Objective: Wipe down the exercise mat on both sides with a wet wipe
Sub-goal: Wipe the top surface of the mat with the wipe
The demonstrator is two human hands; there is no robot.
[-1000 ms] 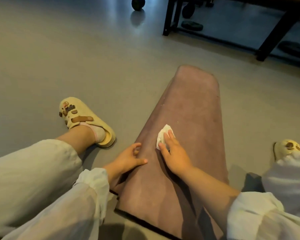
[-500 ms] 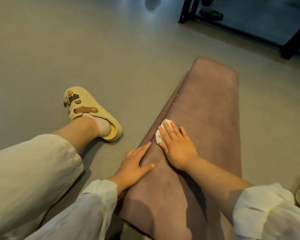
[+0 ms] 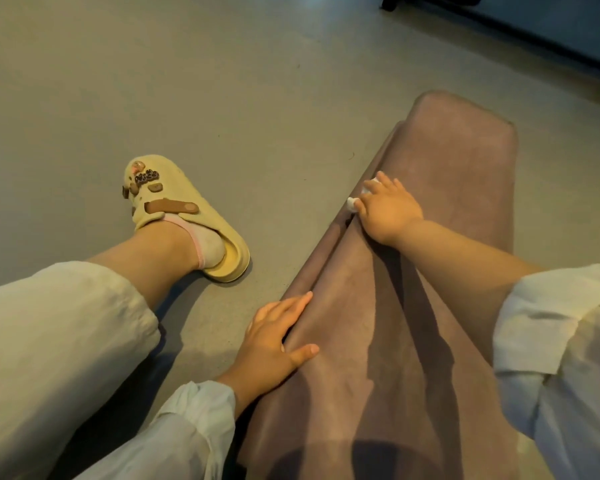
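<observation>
Head cam is looking down at a mauve exercise mat (image 3: 430, 306) lying on the grey floor (image 3: 222, 98), stretching away from the person toward the upper right. It's looking folded or doubled, with a lower layer peeking out along the left edge.

Right hand (image 3: 388, 211) is reaching out over the mat's left edge, about halfway up its length, pressing a white wet wipe (image 3: 352, 203) down against the mat. Its fingers (image 3: 383, 180) are lying fairly straight and slightly spread over the wipe, so only a bit of white is poking out at the fingertips and by the thumb side. Can't tell if the thumb is tucking under any of it.

Left hand (image 3: 274, 344) is resting flat on the near left edge of the mat, fingers together and pointing up along the edge, thumb spread out onto the top surface, holding nothing.

Off to the left, the person's leg in pale trousers (image 3: 59, 341) is sticking out on the floor, foot in a pink sock and a cream clog (image 3: 184, 216) with brown charms, well apart from the mat. White sleeves (image 3: 565, 341) are showing on both arms.
</observation>
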